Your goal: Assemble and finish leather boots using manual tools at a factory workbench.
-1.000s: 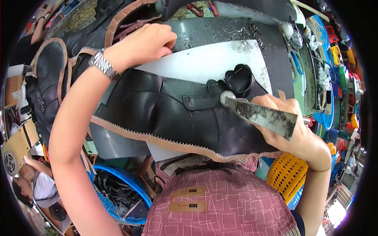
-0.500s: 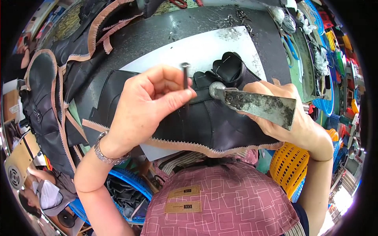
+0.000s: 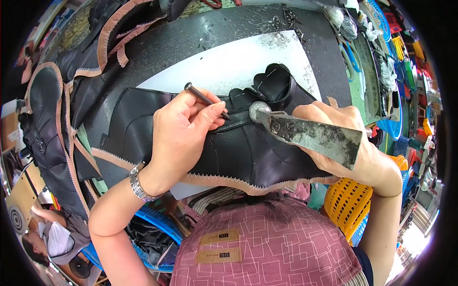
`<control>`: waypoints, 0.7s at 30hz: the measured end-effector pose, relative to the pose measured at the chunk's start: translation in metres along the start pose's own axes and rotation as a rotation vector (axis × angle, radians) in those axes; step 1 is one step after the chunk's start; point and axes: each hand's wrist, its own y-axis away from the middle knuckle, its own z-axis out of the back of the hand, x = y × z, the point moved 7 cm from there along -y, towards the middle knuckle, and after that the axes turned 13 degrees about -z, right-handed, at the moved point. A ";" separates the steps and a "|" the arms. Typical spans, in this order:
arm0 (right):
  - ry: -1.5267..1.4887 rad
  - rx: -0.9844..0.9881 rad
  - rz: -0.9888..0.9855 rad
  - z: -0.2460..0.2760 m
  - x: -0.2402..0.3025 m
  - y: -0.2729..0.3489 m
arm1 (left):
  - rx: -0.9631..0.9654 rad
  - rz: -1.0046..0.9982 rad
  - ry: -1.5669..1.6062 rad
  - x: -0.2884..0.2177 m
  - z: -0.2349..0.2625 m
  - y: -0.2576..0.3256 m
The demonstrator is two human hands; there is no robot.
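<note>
A black leather shoe upper (image 3: 229,152) with a tan zigzag-stitched edge lies across a white board (image 3: 229,62). My left hand (image 3: 179,128) pinches a thin dark metal punch (image 3: 202,97). The punch slants, its lower end at a strap on the upper. In my right hand (image 3: 338,128) is a metal hammer (image 3: 310,136) with a round face and a long flat peen. Its round face is just right of the punch's lower end, above the upper; whether it touches the leather I cannot tell. The hammer's handle is hidden by my hand.
More black uppers with tan edges (image 3: 45,109) are piled on the left. Small dark bits are scattered on the dark work surface (image 3: 224,28). A yellow basket (image 3: 347,198) stands at lower right, a blue basket (image 3: 160,221) of black pieces at lower left. Blue-handled scissors (image 3: 350,57) lie farther right.
My left hand has tipped the punch from upright to slanted, with its lower end now at the strap. The upper has shifted slightly left. The hammer has moved little.
</note>
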 end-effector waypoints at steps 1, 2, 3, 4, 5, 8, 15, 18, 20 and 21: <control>-0.014 -0.019 0.020 0.000 0.002 -0.001 | -0.005 -0.028 -0.022 0.000 0.000 0.000; -0.028 -0.037 0.042 0.001 0.004 -0.001 | -0.011 -0.057 -0.044 -0.001 0.001 0.000; -0.024 -0.038 0.045 0.001 0.004 0.000 | -0.014 -0.061 -0.042 -0.001 0.000 0.001; -0.006 -0.047 0.040 0.001 0.003 0.000 | -0.024 -0.072 -0.065 -0.001 0.000 0.001; 0.013 -0.055 0.035 0.001 0.003 0.001 | -0.035 -0.083 -0.088 -0.001 -0.001 0.001; 0.082 -0.100 0.140 0.002 0.009 0.001 | -0.115 -0.188 -0.085 -0.004 -0.002 -0.001; -0.181 -0.102 0.116 0.038 0.018 0.000 | -0.069 -0.525 -0.521 -0.022 -0.012 0.006; -0.072 -0.301 0.176 0.044 0.041 0.007 | 0.025 -0.867 -0.732 -0.018 -0.022 0.027; 0.083 -0.151 0.076 0.018 0.039 0.009 | 0.070 -0.899 -0.872 -0.016 -0.026 0.030; -0.252 -0.183 -0.035 0.003 0.016 0.011 | 0.054 -0.865 -0.831 -0.010 -0.030 0.030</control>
